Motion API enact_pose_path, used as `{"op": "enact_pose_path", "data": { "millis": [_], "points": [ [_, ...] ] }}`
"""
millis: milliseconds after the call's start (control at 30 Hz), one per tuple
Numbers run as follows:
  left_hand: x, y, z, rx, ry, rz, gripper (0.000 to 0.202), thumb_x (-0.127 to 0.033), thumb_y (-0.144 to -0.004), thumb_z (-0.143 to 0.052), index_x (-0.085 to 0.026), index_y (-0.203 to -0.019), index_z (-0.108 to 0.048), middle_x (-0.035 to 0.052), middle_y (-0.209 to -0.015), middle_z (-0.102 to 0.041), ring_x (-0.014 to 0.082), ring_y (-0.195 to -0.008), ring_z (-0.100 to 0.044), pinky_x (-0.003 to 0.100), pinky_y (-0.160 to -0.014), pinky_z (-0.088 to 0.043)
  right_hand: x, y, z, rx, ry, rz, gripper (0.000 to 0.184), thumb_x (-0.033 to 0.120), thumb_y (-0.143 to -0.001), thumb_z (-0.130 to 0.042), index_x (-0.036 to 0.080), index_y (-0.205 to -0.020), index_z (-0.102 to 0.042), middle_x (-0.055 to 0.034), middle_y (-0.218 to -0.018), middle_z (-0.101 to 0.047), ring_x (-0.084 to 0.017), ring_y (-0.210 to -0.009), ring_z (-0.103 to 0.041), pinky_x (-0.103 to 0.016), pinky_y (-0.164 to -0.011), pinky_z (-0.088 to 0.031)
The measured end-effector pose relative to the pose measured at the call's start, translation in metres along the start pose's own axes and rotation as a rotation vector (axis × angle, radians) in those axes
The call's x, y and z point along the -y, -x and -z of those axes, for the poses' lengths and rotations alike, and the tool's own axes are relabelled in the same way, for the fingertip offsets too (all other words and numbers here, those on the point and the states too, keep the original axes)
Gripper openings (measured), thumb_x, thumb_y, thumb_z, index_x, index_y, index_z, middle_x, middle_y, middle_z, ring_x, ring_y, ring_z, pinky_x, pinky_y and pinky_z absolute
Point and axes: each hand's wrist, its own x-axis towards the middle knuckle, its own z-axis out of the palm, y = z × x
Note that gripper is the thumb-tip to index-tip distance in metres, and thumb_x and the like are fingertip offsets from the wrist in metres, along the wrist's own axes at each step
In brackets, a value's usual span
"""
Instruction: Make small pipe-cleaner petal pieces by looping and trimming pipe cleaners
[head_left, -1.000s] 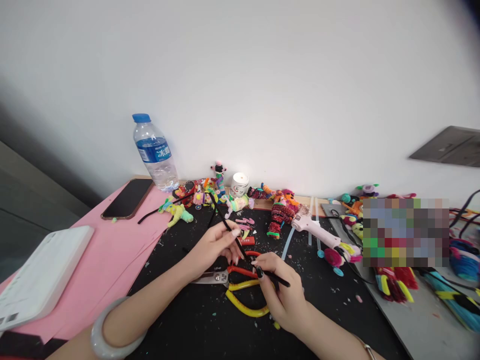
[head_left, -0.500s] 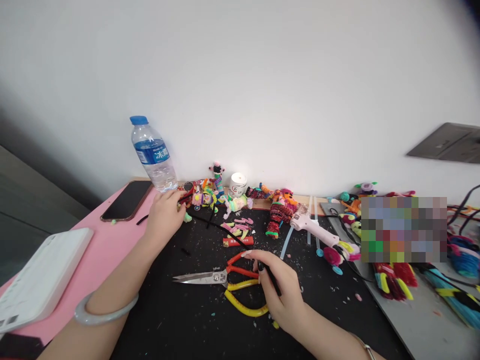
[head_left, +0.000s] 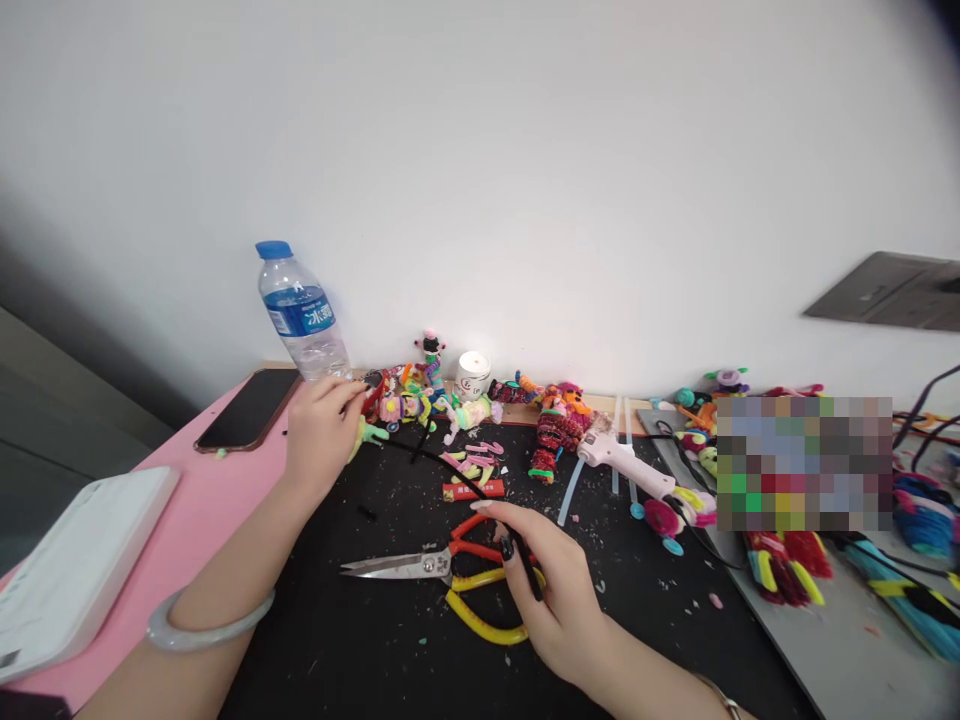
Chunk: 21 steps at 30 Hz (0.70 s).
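Observation:
My right hand [head_left: 559,575] pinches a black pipe cleaner [head_left: 450,462] between thumb and fingers, above the handles of the scissors [head_left: 405,567]. The pipe cleaner runs up and left, passing by a light green fuzzy piece [head_left: 369,433] towards my left hand [head_left: 322,425]. Closed at the fingertips, my left hand is beside that green piece, near the colourful fuzzy figures; what it pinches is too dark and small to make out. The scissors, with red and yellow handles, lie on the black mat [head_left: 360,630] with blades pointing left.
A water bottle [head_left: 300,315] leans on the wall beside a phone [head_left: 247,410]. A white box [head_left: 82,575] lies on the pink surface. Behind the scissors are a red wrapper [head_left: 473,490], a white cup [head_left: 472,376] and fuzzy dolls [head_left: 555,430]. A glue gun [head_left: 630,468] lies to the right.
My left hand has shifted slightly left, and more of the light green piece shows beside it. The right hand has moved slightly left and stays on the black pipe cleaner.

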Motion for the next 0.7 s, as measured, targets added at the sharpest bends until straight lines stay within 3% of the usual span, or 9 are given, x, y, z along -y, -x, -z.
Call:
{"op": "enact_pose_path", "data": {
  "millis": [100,167,233,300,433,533,700],
  "points": [
    [-0.014,0.001,0.014,-0.32,0.249,-0.029,0.015,-0.027,-0.085,-0.052,-0.018,-0.085,-0.064,0.007,-0.089,-0.064,0.0201,-0.088,-0.06,0.035,-0.081,-0.047,0.004,-0.006,-0.002,0.025,0.039,0.001,0.044,0.007,-0.083,-0.043,0.019,-0.125,-0.046,-0.007,-0.113,-0.062,-0.018,-0.101,-0.057,-0.031,-0.087,-0.048],
    [-0.027,0.0,0.025,-0.487,0.449,0.078,0.012,-0.028,-0.083,-0.056,-0.017,-0.084,-0.061,0.0044,-0.084,-0.062,0.0165,-0.077,-0.06,0.033,-0.071,-0.048,0.007,-0.013,-0.005,0.077,0.083,0.031,0.048,0.006,-0.082,-0.042,0.017,-0.128,-0.044,-0.008,-0.117,-0.06,-0.018,-0.105,-0.055,-0.031,-0.09,-0.046],
    [-0.038,-0.002,0.037,-0.564,0.729,0.204,0.013,-0.031,-0.085,-0.055,-0.018,-0.088,-0.057,0.0,-0.077,-0.06,0.0105,-0.06,-0.056,0.029,-0.058,-0.045,0.012,-0.021,-0.009,0.131,0.159,0.049,0.051,0.005,-0.081,-0.04,0.013,-0.131,-0.041,-0.0102,-0.126,-0.055,-0.02,-0.113,-0.05,-0.033,-0.097,-0.043],
    [-0.045,-0.005,0.049,-0.623,0.948,0.298,0.011,-0.034,-0.086,-0.054,-0.024,-0.09,-0.053,-0.0052,-0.074,-0.059,0.0091,-0.056,-0.054,0.028,-0.054,-0.042,0.016,-0.031,-0.016,0.182,0.26,0.046,0.054,0.004,-0.08,-0.037,0.009,-0.134,-0.038,-0.0116,-0.133,-0.05,-0.022,-0.121,-0.043,-0.037,-0.103,-0.037],
    [-0.042,-0.012,0.066,-0.333,1.383,0.564,0.014,-0.025,-0.09,-0.049,-0.028,-0.077,-0.054,-0.0111,-0.079,-0.063,0.0072,-0.068,-0.057,0.028,-0.057,-0.04,0.022,-0.048,-0.035,0.281,0.415,-0.02,0.057,0.006,-0.081,-0.035,0.01,-0.137,-0.034,-0.0106,-0.14,-0.043,-0.028,-0.124,-0.038,-0.046,-0.098,-0.039],
    [-0.038,-0.017,0.066,-0.292,1.61,0.762,0.023,-0.021,-0.09,-0.049,-0.029,-0.07,-0.056,-0.0105,-0.069,-0.063,0.0048,-0.066,-0.058,0.019,-0.05,-0.045,0.023,-0.059,-0.051,0.328,0.475,-0.023,0.061,0.006,-0.078,-0.039,0.008,-0.139,-0.031,-0.0133,-0.14,-0.042,-0.032,-0.12,-0.04,-0.052,-0.094,-0.039],
    [-0.049,-0.015,0.054,-0.22,1.772,0.881,0.032,-0.013,-0.094,-0.038,-0.023,-0.072,-0.058,-0.0069,-0.061,-0.062,0.0017,-0.052,-0.056,0.008,-0.047,-0.05,0.023,-0.072,-0.067,0.304,0.435,-0.007,0.067,0.006,-0.077,-0.045,0.016,-0.141,-0.027,-0.0156,-0.138,-0.043,-0.034,-0.116,-0.041,-0.058,-0.093,-0.035]
  ]
}}
